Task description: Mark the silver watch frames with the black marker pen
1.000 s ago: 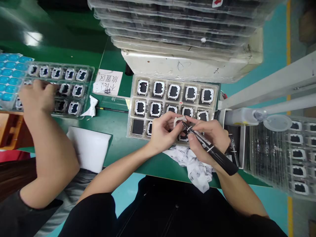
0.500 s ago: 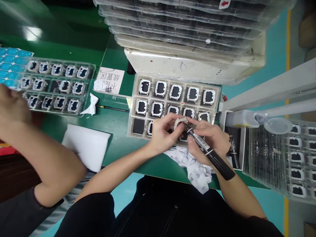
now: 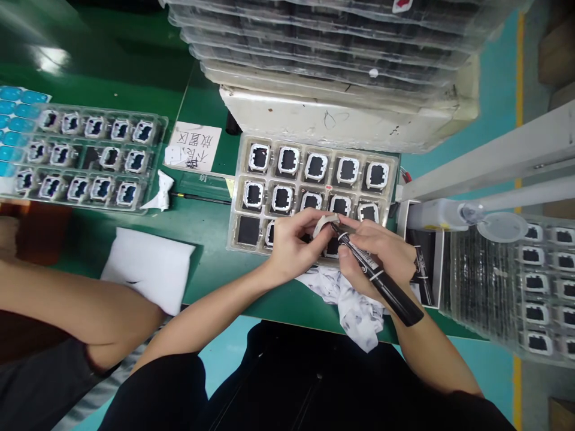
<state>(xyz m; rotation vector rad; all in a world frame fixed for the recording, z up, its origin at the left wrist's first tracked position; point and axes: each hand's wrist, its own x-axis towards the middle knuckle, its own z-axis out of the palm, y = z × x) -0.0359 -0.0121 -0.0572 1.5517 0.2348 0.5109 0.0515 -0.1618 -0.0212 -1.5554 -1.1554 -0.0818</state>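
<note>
A small pale frame-shaped part is pinched in the fingers of my left hand, above the near side of a clear plastic tray. My right hand grips a black marker pen, its tip at the part's inner edge. Some right fingertips also reach the part. In the tray sit rows of white frames with dark centres, such as one white frame. My hands cover part of the nearest row. A spotted white cloth lies crumpled below my hands.
At the back rise stacked clear trays on a white foam block. A box holding markers and more trays stand right. Left are another filled tray, a folded white cloth and a co-worker's arm.
The co-worker's hand has left the area over the left tray, and that arm is lower. My hands keep nearly the same pose on the part and marker; the view has shifted slightly.
</note>
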